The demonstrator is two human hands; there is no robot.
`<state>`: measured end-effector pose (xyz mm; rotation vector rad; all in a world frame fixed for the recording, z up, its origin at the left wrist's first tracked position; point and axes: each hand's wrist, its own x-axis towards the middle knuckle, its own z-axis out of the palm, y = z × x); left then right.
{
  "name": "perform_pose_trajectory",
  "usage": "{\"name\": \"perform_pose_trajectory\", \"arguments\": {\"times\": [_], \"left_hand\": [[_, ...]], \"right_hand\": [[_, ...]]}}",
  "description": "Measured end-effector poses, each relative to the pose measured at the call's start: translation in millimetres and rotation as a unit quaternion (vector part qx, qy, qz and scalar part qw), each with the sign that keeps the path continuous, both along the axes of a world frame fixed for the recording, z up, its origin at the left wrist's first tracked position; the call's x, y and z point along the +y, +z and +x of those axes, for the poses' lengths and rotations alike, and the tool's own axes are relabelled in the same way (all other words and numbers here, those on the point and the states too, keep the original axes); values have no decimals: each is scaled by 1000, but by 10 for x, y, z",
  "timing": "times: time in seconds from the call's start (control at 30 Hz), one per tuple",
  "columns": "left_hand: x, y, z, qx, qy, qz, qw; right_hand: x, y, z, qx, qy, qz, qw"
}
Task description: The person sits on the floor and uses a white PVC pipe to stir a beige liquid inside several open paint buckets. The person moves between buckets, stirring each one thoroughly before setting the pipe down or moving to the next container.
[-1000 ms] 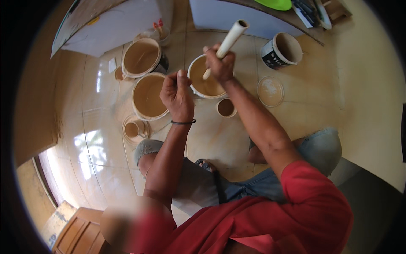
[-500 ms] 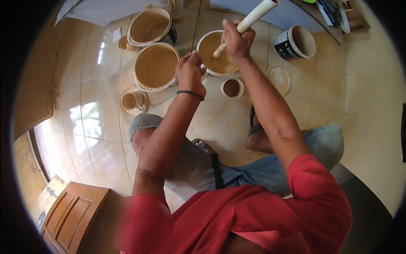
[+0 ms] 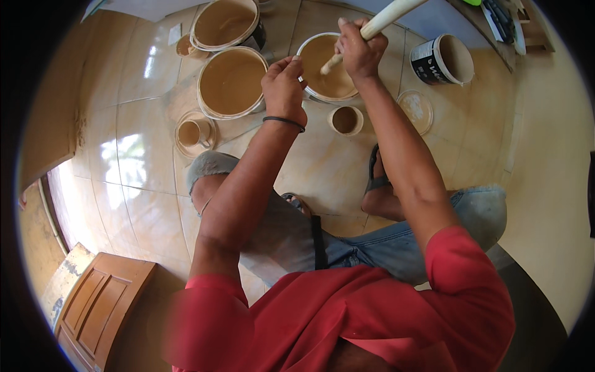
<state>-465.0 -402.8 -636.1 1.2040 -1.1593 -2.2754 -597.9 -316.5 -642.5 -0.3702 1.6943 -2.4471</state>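
Note:
My right hand (image 3: 362,54) is closed around a thick pale stick (image 3: 395,15). The stick slants down to the left, and its lower end is inside a white-rimmed bucket (image 3: 327,99) of tan liquid. At the near left edge of that bucket, my left hand (image 3: 284,92) is closed with its fingertips pinched on the rim. A second bucket (image 3: 230,116) of tan liquid stands just left of my left hand. Close in front of the stirred bucket is a small cup (image 3: 346,120) with brown contents.
Another tan-filled bucket (image 3: 256,42) stands behind on the left. A mug (image 3: 193,132) sits on a round lid at left. To the right are a black-labelled bucket (image 3: 427,65) tipped toward me and a round lid (image 3: 416,111). A wooden panel (image 3: 102,304) is at lower left.
The view has shifted slightly, so the buckets sit higher and further right. The stick leans a little more to the right; both hands keep their holds.

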Motion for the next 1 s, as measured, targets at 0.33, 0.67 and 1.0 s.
{"name": "perform_pose_trajectory", "arguments": {"times": [0.33,0.67,1.0], "left_hand": [[-52,-36,40,11,11,-1,1000],[-54,97,39,28,22,22,999],[-90,-44,27,24,-9,19,999]], "right_hand": [[289,63,104,-16,-5,49,999],[158,-50,-210,89,-36,39,995],[-121,-64,-44,25,-13,-23,999]]}}
